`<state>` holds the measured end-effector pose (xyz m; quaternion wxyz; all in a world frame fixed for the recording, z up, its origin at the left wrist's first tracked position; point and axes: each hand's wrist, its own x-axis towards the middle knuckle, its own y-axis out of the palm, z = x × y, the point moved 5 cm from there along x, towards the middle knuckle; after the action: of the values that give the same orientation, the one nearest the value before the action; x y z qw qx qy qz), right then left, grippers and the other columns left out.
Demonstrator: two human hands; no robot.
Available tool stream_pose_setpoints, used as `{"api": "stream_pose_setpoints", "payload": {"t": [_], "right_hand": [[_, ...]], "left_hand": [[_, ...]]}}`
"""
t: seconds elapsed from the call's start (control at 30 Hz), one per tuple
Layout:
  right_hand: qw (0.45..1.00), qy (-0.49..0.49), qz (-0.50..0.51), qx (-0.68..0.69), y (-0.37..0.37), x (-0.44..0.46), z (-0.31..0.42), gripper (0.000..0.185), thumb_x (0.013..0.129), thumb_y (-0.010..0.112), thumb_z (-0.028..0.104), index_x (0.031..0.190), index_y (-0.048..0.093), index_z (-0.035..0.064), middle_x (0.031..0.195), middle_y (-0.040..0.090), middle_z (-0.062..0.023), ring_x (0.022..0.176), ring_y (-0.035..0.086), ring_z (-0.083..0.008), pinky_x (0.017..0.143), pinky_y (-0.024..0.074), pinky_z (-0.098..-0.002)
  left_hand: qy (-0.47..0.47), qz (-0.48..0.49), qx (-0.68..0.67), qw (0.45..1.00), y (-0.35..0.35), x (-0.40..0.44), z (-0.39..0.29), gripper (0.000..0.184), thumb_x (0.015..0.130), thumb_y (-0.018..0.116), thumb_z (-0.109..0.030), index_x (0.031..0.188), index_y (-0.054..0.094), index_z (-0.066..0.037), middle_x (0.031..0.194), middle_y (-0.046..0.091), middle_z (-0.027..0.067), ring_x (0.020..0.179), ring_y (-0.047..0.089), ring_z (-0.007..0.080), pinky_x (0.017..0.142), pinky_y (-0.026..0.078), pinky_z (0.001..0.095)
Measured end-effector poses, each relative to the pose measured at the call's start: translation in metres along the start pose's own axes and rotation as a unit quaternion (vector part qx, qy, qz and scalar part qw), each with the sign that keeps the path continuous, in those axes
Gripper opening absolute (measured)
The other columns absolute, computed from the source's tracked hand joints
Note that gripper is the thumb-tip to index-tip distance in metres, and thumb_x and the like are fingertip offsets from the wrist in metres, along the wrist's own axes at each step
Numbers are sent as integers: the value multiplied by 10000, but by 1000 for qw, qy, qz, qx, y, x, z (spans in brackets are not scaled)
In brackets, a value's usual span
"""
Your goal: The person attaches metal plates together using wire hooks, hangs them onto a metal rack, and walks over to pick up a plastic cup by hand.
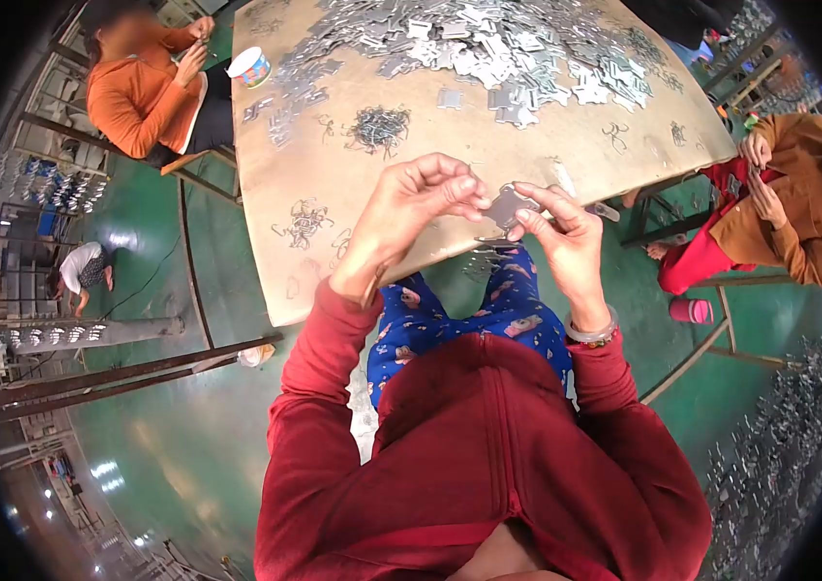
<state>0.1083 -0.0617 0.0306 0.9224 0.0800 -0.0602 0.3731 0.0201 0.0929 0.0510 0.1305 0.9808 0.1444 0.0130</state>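
My right hand (566,232) pinches a small flat metal plate (505,210) with notched corners between thumb and fingers, above the table's near edge. My left hand (421,198) is closed in a pinch at the plate's left side. Whatever its fingertips hold is too small to make out. On the table beyond my left hand lies a heap of bent wire pieces (379,128), and a smaller wire cluster (304,223) sits left of my wrist. Farther back spreads a large pile of similar metal plates (488,48).
The brown-covered table (266,184) carries a white-and-blue tub (249,67) at its left edge. A person in orange (140,102) sits left; another in brown (798,203) sits right. A pink cup (691,310) stands beside the right one. Many metal parts (789,465) fill the lower right.
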Motion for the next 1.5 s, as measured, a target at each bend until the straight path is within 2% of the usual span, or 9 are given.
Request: {"api": "stream_pose_setpoints", "payload": {"t": [0.47, 0.57, 0.67, 0.83, 1.0, 1.1, 1.2, 1.4, 1.5], "right_hand": [[993, -83, -13, -82, -2, -14, 11, 354, 794, 530, -112, 1090, 637, 50, 753, 503, -29, 660, 580, -102, 601, 472, -215], [980, -118, -9, -158, -4, -13, 27, 359, 794, 529, -107, 1096, 634, 55, 745, 511, -29, 649, 567, -86, 586, 464, -209], [984, -156, -45, -79, -18, -11, 42, 293, 815, 565, -64, 1085, 624, 33, 775, 528, -17, 658, 568, -80, 586, 464, -200], [928, -297, -168, -151, -61, -21, 106, 210, 787, 634, -58, 996, 620, -48, 959, 619, -47, 818, 594, -115, 716, 490, -216], [855, -358, -268, -263, -65, -56, 200, 116, 782, 616, -25, 883, 673, -22, 822, 665, -67, 759, 619, -118, 684, 499, -232], [832, -400, -274, -268, -70, -77, 248, 95, 760, 673, 30, 844, 672, -13, 806, 661, -50, 739, 604, -71, 654, 484, -203], [835, -446, -270, -175, -76, -110, 293, 97, 790, 662, 38, 867, 646, -19, 806, 651, -49, 749, 609, -83, 663, 485, -195], [773, -497, -351, -179, -68, -189, 362, 93, 797, 624, 17, 868, 632, -43, 803, 651, -80, 746, 621, -128, 661, 511, -253], [717, -518, -392, -252, -70, -236, 391, 140, 826, 600, 40, 954, 616, -14, 739, 631, -48, 630, 590, -112, 578, 484, -232]], "left_hand": [[-39, -38, -47, 997, 25, 10, 24, 228, 856, 619, -188, 986, 632, -1, 994, 615, 45, 869, 567, 111, 816, 437, 268], [85, -78, 120, 986, 44, 9, -2, 185, 845, 615, -142, 951, 633, 9, 947, 619, 55, 848, 576, 112, 818, 429, 256], [314, -49, 364, 875, 76, 11, -44, 184, 830, 608, -100, 956, 626, 33, 913, 621, 66, 841, 587, 137, 829, 421, 257], [304, 50, 217, 926, 140, 12, -89, 113, 804, 594, -51, 908, 600, -7, 836, 597, 81, 699, 558, 129, 623, 483, 273], [538, 112, 253, 796, 186, 10, -143, 216, 862, 547, -82, 1027, 618, 38, 1101, 606, 118, 1014, 568, 200, 890, 419, 285], [304, 28, 104, 947, 179, 12, -135, 300, 943, 443, -142, 1114, 550, 80, 1153, 549, 166, 1079, 530, 211, 941, 444, 314], [293, 112, 146, 938, 162, 48, -78, 267, 924, 513, -193, 1052, 596, 27, 1059, 599, 117, 980, 556, 170, 855, 456, 305], [-98, 397, 210, 888, 144, 106, 138, 321, 876, 580, -342, 1028, 618, -62, 890, 604, -4, 754, 520, 66, 635, 418, 207], [-155, 399, 306, 850, 112, 114, 195, 273, 874, 580, -300, 1059, 608, -101, 936, 614, -9, 804, 551, 83, 649, 444, 239]]}}
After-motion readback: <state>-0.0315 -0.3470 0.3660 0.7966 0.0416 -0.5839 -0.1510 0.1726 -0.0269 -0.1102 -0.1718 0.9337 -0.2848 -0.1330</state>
